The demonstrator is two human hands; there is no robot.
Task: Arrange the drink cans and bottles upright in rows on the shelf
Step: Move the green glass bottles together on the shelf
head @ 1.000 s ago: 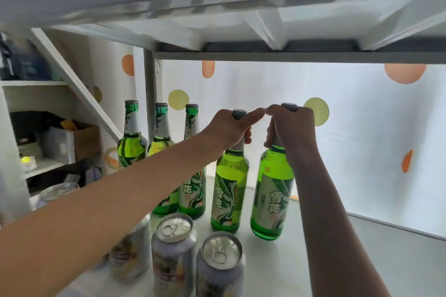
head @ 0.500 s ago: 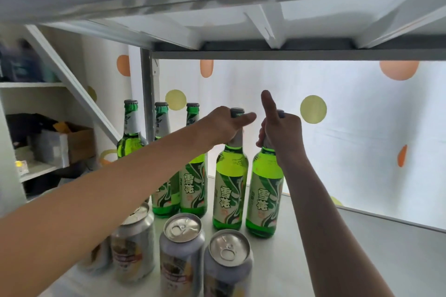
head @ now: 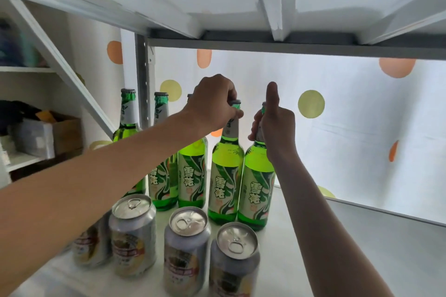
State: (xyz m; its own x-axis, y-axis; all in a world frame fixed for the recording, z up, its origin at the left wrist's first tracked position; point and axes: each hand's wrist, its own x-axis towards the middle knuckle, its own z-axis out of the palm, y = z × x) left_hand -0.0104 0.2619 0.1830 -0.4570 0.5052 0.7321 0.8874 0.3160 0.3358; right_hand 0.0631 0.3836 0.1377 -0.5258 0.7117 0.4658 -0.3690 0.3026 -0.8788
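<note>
Head view, under a white shelf (head: 362,260): my left hand (head: 212,103) grips the capped neck of one green bottle (head: 225,176), fingers curled over the cap, while my right hand (head: 275,123) wraps the neck of the bottle beside it (head: 255,183), thumb raised clear. Both bottles stand upright and touching, at the end of a row of five; three more bottles (head: 190,176) stand just beyond my left hand. Four cans (head: 185,248) stand upright below my forearms, nearer to me.

I judge the glass heavy when full, stiff, smooth and breakable, so the neck just under the cap is the sure hold, with the base kept flat to avoid knocking neighbours. The cans look light and easily dented; their sides are where I would take them.

My left arm hides much of the far bottles and one can. Whether either base is lifted off the shelf, I cannot tell. Can labels are blurred.
</note>
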